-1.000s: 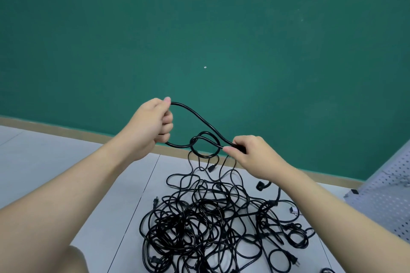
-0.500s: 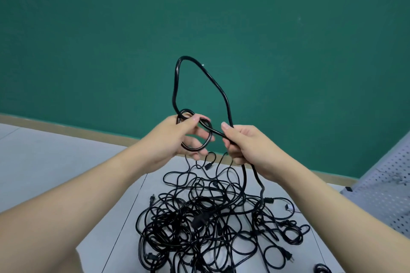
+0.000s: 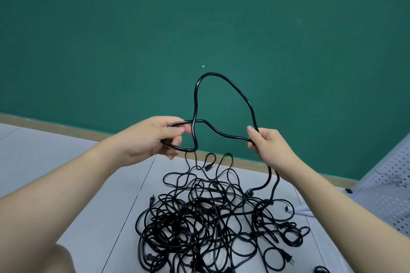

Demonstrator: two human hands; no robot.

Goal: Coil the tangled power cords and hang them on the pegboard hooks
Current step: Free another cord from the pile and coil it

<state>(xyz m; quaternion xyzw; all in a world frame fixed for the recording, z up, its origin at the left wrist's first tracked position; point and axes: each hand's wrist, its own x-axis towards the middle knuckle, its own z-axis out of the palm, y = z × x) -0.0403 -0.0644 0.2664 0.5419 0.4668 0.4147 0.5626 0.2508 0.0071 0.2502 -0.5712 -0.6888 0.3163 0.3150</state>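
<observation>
A thick black power cord is held up in front of the green wall, forming a tall loop between my hands. My left hand grips a small coil of this cord, thumb on top. My right hand pinches the cord where the loop comes down, and the cord's tail hangs from it toward the floor. Below lies a large tangled pile of black power cords with several plugs showing. A white pegboard leans at the right edge; no hooks are visible on it.
The green wall with a wooden baseboard stands close behind the pile. The floor is light grey tile. A small cord end lies at the bottom right. My knee shows at the bottom left.
My hands have moved apart, the left to the left and the right to the right. The raised loop has widened and a length of cord now stretches between them.
</observation>
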